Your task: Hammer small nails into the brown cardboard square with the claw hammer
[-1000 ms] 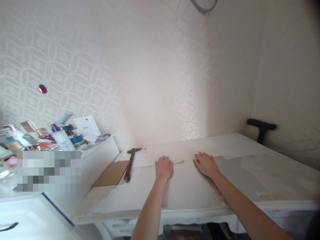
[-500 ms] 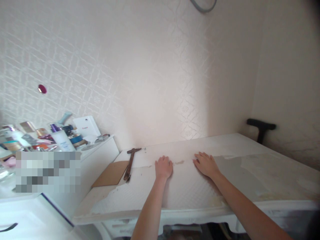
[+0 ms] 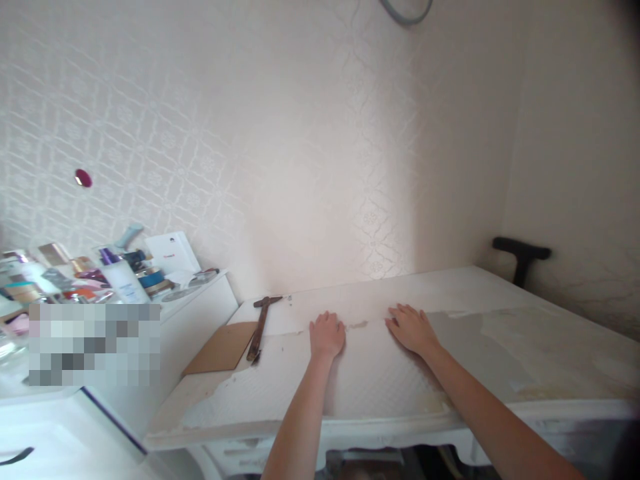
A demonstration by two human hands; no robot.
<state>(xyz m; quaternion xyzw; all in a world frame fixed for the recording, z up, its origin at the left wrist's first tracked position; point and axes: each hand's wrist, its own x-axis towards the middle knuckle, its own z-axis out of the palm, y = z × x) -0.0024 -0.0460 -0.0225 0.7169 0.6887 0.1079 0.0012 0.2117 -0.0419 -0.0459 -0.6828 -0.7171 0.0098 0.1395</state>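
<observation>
Both hands rest palm down on a white tabletop [image 3: 370, 387] with a worn, peeling surface. My left hand [image 3: 327, 335] lies near the middle, its fingers a little apart and holding nothing. To its right, my right hand [image 3: 413, 329] lies with fingers spread, also without anything in it. Left of my left hand is a hammer [image 3: 259, 330] with a wooden handle and a dark, rusty-looking head toward the wall. The hammer's handle lies along the right edge of a flat brown board [image 3: 223, 348].
A white cabinet [image 3: 185, 340] stands against the table's left side, crowded with bottles [image 3: 123, 279], jars and a white box [image 3: 173, 253]. Part of it is pixelated. A black T-shaped object [image 3: 521, 253] rises beyond the right edge. The patterned wall [image 3: 320, 167] borders the back.
</observation>
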